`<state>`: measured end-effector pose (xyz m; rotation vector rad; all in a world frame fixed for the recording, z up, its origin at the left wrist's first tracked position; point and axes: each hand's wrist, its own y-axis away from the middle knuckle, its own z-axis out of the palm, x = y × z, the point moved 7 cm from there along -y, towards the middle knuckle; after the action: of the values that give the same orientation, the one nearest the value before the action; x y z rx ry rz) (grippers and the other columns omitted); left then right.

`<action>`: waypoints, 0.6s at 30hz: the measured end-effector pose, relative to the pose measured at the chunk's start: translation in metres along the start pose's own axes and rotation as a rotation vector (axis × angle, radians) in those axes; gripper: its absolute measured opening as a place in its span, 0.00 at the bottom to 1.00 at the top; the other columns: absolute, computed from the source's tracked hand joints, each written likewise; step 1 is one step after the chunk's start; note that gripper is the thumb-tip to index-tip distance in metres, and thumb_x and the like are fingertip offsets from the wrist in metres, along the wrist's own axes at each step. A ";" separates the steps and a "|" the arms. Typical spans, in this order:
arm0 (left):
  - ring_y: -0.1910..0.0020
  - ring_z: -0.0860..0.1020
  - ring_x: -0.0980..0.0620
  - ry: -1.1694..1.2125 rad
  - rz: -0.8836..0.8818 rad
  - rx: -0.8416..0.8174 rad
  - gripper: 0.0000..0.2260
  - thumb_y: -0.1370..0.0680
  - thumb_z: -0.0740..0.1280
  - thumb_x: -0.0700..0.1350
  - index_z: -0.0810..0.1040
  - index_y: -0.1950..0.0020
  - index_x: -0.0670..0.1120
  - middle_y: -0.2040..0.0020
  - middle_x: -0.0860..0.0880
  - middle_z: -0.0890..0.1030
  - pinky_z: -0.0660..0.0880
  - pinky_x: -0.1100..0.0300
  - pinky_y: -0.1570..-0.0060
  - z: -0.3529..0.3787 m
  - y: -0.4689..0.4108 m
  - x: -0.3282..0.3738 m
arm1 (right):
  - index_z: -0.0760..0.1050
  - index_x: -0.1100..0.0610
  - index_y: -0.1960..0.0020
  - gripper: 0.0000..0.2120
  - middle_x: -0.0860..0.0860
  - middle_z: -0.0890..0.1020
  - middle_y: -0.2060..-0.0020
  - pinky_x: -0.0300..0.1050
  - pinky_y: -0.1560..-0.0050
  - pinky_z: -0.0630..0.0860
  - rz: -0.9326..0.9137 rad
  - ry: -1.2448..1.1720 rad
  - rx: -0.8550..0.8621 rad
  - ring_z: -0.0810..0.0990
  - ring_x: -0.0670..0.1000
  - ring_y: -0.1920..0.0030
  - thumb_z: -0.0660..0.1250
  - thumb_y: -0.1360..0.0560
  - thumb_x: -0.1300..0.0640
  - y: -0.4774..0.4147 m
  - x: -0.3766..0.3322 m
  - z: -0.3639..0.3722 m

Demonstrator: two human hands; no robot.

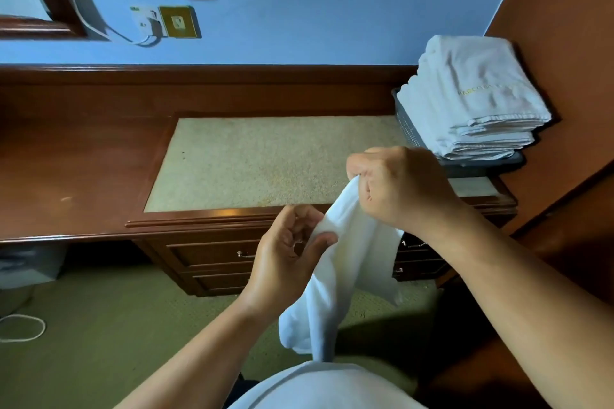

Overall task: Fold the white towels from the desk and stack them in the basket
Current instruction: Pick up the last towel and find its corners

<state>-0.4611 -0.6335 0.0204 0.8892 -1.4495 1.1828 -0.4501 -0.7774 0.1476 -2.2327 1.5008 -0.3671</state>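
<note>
- White towel (pixel 342 262) hangs unfolded in the air between both hands, in front of the desk edge, lower end dangling toward the person's lap.
- Right hand (pixel 398 186) is closed in a fist around the towel's top edge, above and to the right of the other hand.
- Left hand (pixel 289 246) pinches the cloth lower down between thumb and fingers, grip looks loose.
- Step, as I judge it: finding edges or corners, fold not yet started.
- Next move likely calls for sliding the hands apart along an edge to spread the towel flat, maybe onto the desk (pixel 265 159) pad just beyond the hands.
- Basket (pixel 408 123) sits beyond the right hand, well apart, already carrying a tall stack of folded towels (pixel 471 100) rising above its rim.
- Hard to tell: towel's corners are hidden in the fist and bunched folds; bottom end merges with the white shirt; basket's far side is covered by the stack; no other loose towels in view.
</note>
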 end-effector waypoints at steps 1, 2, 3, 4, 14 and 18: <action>0.59 0.79 0.55 -0.012 0.005 0.013 0.11 0.25 0.76 0.39 0.78 0.50 0.51 0.55 0.53 0.83 0.75 0.59 0.55 0.000 0.000 0.001 | 0.74 0.55 0.69 0.11 0.49 0.68 0.76 0.36 0.72 0.52 -0.009 -0.006 -0.006 0.59 0.54 0.76 0.53 0.36 0.60 -0.001 0.000 -0.001; 0.59 0.79 0.55 0.005 0.006 0.008 0.10 0.26 0.76 0.39 0.79 0.51 0.51 0.56 0.54 0.83 0.75 0.61 0.55 0.001 0.000 0.001 | 0.74 0.55 0.69 0.11 0.49 0.69 0.76 0.36 0.72 0.52 -0.022 -0.013 -0.018 0.59 0.54 0.76 0.53 0.36 0.61 -0.003 -0.002 -0.001; 0.58 0.80 0.54 0.026 0.014 -0.018 0.09 0.25 0.76 0.39 0.80 0.51 0.50 0.55 0.52 0.83 0.76 0.59 0.54 0.004 0.001 0.002 | 0.74 0.55 0.68 0.12 0.49 0.69 0.76 0.37 0.72 0.53 -0.042 -0.014 -0.028 0.60 0.54 0.76 0.53 0.36 0.61 -0.004 -0.004 0.000; 0.57 0.80 0.51 0.041 0.028 -0.059 0.08 0.25 0.76 0.40 0.80 0.50 0.48 0.55 0.51 0.83 0.77 0.57 0.53 0.007 0.003 0.002 | 0.74 0.55 0.68 0.11 0.49 0.70 0.76 0.37 0.71 0.55 -0.065 -0.012 -0.039 0.62 0.54 0.77 0.53 0.36 0.60 -0.006 -0.006 0.002; 0.50 0.75 0.48 -1.016 -0.324 -0.442 0.20 0.19 0.59 0.63 0.77 0.57 0.48 0.57 0.52 0.79 0.68 0.51 0.50 -0.023 0.023 -0.140 | 0.75 0.57 0.67 0.10 0.50 0.69 0.74 0.41 0.72 0.61 -0.023 0.045 0.072 0.66 0.58 0.75 0.54 0.37 0.61 -0.018 0.020 -0.006; 0.36 0.72 0.46 -1.423 -0.566 -0.475 0.18 0.18 0.56 0.63 0.78 0.42 0.54 0.42 0.52 0.80 0.64 0.49 0.41 -0.109 0.052 -0.194 | 0.78 0.58 0.61 0.12 0.57 0.78 0.69 0.46 0.68 0.68 0.247 0.152 0.067 0.74 0.64 0.68 0.56 0.36 0.61 -0.011 0.092 -0.014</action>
<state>-0.4429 -0.5259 -0.1802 1.7420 -2.1394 -0.4294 -0.4115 -0.8618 0.1636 -1.9765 1.7912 -0.5097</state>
